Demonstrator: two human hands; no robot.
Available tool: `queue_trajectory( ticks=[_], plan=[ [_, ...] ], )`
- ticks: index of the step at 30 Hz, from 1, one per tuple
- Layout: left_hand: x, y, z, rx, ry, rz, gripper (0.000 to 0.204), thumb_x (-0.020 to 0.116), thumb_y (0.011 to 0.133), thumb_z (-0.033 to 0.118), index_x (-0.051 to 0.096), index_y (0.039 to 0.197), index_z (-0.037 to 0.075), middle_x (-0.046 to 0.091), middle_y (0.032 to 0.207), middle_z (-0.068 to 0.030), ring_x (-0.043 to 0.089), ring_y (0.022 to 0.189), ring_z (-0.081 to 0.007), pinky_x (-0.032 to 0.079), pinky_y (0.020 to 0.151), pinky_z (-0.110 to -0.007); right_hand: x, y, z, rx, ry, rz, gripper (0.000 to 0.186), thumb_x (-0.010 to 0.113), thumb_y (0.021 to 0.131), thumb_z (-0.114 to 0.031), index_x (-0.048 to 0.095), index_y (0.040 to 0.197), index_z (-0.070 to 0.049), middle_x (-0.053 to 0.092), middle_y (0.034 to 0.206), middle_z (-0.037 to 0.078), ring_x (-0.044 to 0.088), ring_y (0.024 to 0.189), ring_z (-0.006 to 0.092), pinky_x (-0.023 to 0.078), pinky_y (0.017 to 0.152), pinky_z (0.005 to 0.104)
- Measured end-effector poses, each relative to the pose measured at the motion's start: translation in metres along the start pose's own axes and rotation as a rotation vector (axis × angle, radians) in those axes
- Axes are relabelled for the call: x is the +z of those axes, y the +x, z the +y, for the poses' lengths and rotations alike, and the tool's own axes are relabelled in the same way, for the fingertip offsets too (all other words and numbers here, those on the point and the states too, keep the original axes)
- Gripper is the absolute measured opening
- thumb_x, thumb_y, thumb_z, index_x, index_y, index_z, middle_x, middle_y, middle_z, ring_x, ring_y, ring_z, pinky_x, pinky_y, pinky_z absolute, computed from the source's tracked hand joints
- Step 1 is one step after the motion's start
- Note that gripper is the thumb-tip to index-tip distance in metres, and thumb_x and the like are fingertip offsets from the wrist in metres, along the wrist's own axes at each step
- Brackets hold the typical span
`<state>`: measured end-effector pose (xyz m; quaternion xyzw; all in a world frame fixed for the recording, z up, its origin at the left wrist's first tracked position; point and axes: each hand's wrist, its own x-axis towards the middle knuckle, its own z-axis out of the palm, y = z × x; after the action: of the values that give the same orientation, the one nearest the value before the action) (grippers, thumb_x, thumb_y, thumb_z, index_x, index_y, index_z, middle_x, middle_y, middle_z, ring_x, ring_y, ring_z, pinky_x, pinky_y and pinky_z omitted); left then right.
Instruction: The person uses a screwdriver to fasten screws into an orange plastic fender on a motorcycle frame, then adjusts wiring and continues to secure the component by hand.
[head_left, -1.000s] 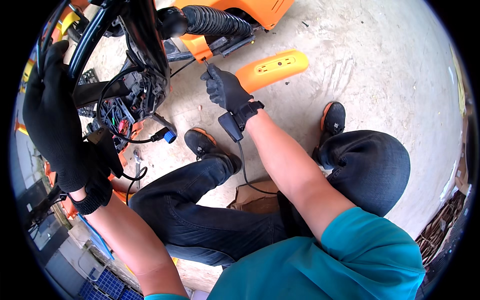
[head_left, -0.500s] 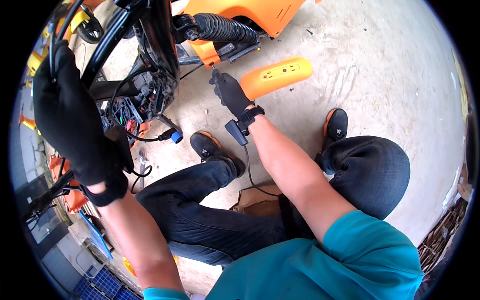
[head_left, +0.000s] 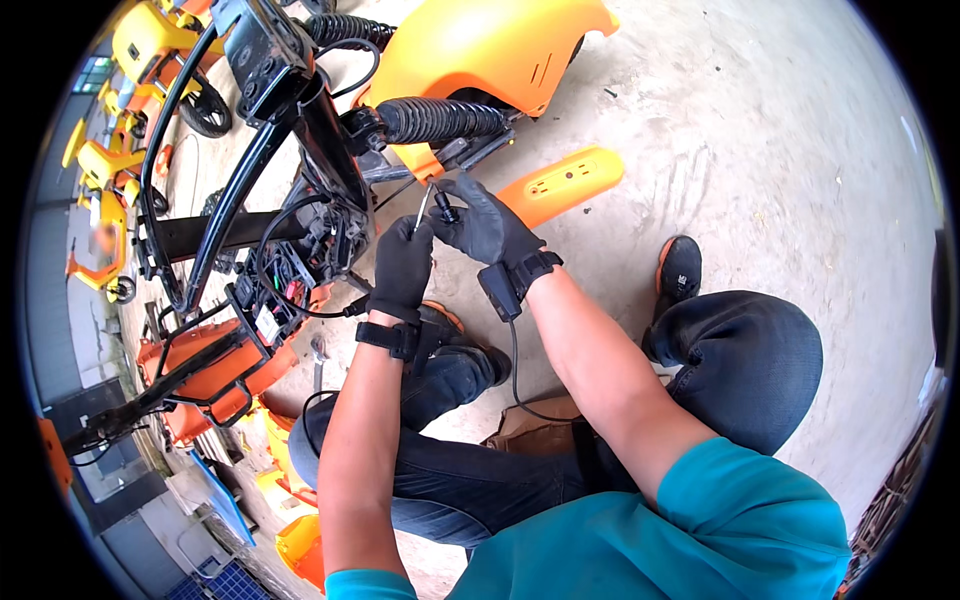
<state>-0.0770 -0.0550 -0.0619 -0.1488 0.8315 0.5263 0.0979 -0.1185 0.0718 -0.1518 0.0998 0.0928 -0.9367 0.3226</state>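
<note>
Both my gloved hands are close together below the orange mudguard of a stripped black scooter frame. My left hand is closed, pinching a thin silver metal rod that points up toward the mudguard's lower tab. To its right, my right hand curls its fingers round a small black cylindrical part; its exact kind cannot be made out. The rod's upper end is close to the tab; whether they touch is unclear.
A coil shock absorber crosses above my hands. A loose orange panel lies on the concrete floor to the right. Exposed wiring hangs at the left. Orange body parts and a wrench lie lower left; yellow scooters stand beyond.
My left hand has come down from the frame's upper left to the tab and now holds the metal rod. My right hand has shifted slightly right and turned, showing the black part.
</note>
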Motion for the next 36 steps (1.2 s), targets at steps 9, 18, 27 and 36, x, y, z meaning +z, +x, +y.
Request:
queue_trajectory(
  ticks=[9,18,27,36],
  plan=[
    [-0.01,0.019,-0.023,0.217,0.172,-0.188,0.018,0.055,0.084,0.017,0.061,0.092,0.002,0.058,0.072,-0.0038,0.056,0.062,-0.0125,0.046,0.054,-0.026,-0.012,0.009,0.009,-0.143,-0.27,0.043,0.027,0.048,0.094,-0.024,0.054,0.106,-0.001,0.057,0.093,0.011,0.058,0.087,0.0221,0.051,0.079,0.0349],
    [0.001,0.042,-0.007,-0.357,-0.396,-0.256,0.022,0.054,0.088,0.018,0.056,0.105,0.004,0.058,0.088,-0.0066,0.058,0.082,-0.0145,0.055,0.068,-0.031,-0.02,0.007,-0.002,-0.094,-0.174,0.05,0.026,0.046,0.094,-0.022,0.053,0.104,0.0,0.057,0.1,0.013,0.058,0.095,0.0247,0.048,0.088,0.0377],
    [0.009,0.072,-0.048,0.168,0.046,-0.416,0.034,0.064,0.077,0.006,0.055,0.11,0.003,0.061,0.095,-0.0079,0.061,0.085,-0.0187,0.05,0.076,-0.03,-0.02,0.002,-0.008,-0.12,-0.312,0.035,0.021,0.047,0.092,-0.021,0.058,0.097,-0.004,0.06,0.094,0.005,0.058,0.079,0.0137,0.047,0.075,0.0277],
    [0.005,0.085,-0.071,-0.002,-0.248,-0.374,0.026,0.055,0.087,0.019,0.056,0.108,0.005,0.059,0.095,-0.0062,0.058,0.083,-0.0167,0.049,0.075,-0.029,-0.03,-0.015,-0.034,-0.177,-0.463,0.324,0.031,0.049,0.092,-0.035,0.059,0.098,-0.006,0.059,0.095,0.003,0.055,0.086,0.0106,0.044,0.077,0.0249]
  ],
)
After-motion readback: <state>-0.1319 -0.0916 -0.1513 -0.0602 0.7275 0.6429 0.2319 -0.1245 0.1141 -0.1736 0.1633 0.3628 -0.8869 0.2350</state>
